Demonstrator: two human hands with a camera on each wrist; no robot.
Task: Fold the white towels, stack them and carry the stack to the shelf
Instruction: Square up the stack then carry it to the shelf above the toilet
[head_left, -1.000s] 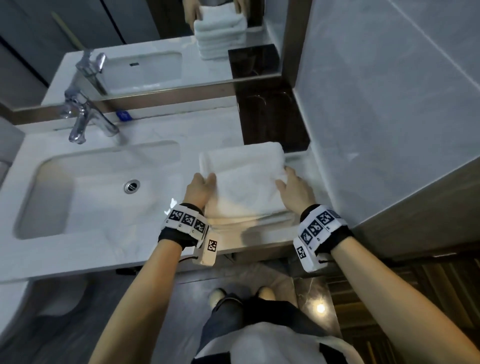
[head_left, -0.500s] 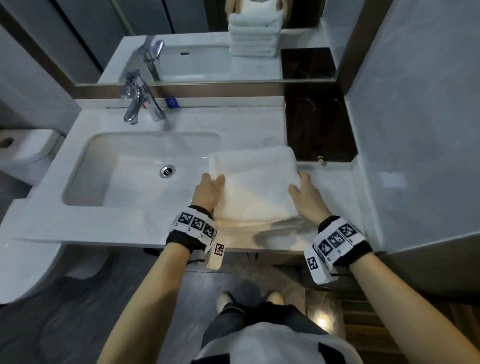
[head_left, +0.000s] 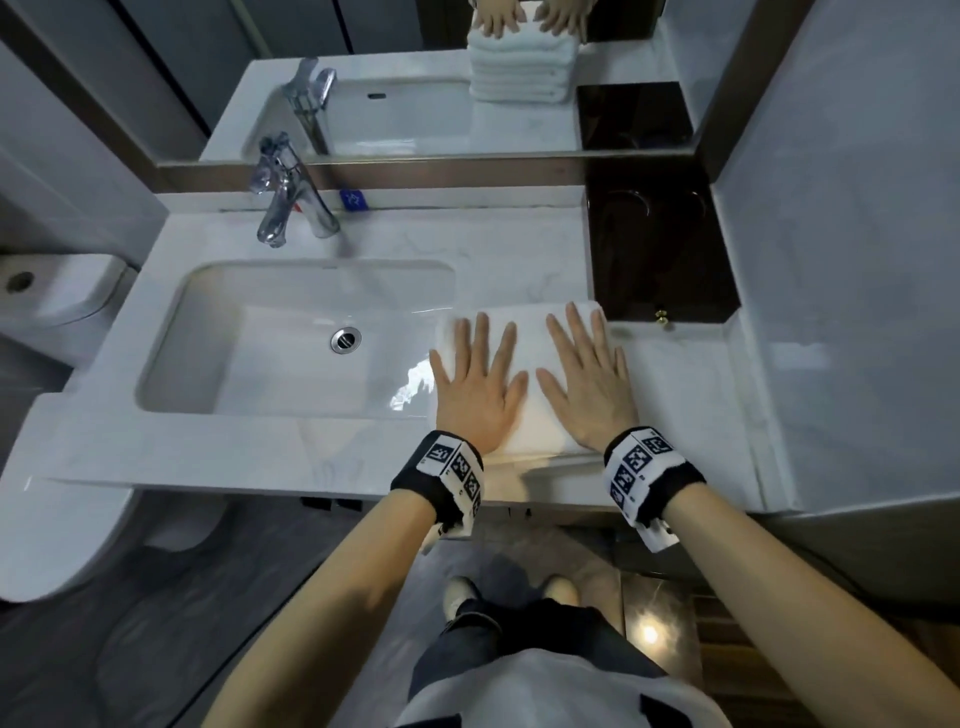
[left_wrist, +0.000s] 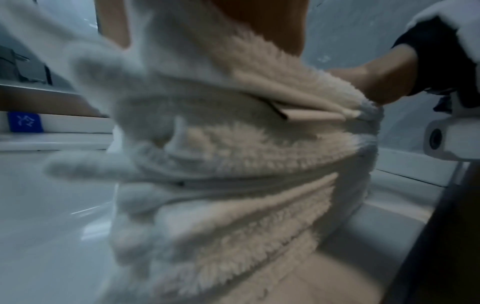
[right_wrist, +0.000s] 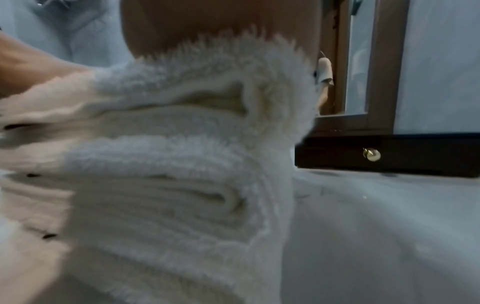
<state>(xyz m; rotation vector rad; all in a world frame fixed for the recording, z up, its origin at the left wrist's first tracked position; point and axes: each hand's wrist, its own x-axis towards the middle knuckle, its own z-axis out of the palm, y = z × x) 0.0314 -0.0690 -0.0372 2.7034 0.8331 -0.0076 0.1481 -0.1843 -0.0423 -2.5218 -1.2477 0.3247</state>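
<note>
Far left, a toilet (head_left: 62, 306), glossy white, is cut off by the edge of view. Next along, the sink (head_left: 291, 338): a smooth rounded-rectangle basin sunk into pale veined marble counter (head_left: 208, 457), with a chrome tap (head_left: 285, 208) behind it and a small blue tag (head_left: 354, 200) whose print is too small to read.

Now the left hand (head_left: 475, 389), flat out, fingers straight and spread, palm pressing the top of the towels (head_left: 527, 415). It grips nothing, only pushes down. The stack sits on the counter just right of the basin, near the front edge, and both hands hide most of its top. From the left wrist, the folded layers (left_wrist: 246, 185) show fluffy looped pile, blurred on the near side. The mirror (head_left: 467, 93) above shows the stack's layers.

The right hand (head_left: 587, 384) lies beside the left one, equally flat and open-fingered on the towels, holding nothing. From the right wrist, rounded fold edges (right_wrist: 168, 174) show thick and soft.

Right again, a dark glossy box (head_left: 660, 249) with 1 small brass knob (head_left: 661, 315), then grey tiled wall (head_left: 841, 260).
</note>
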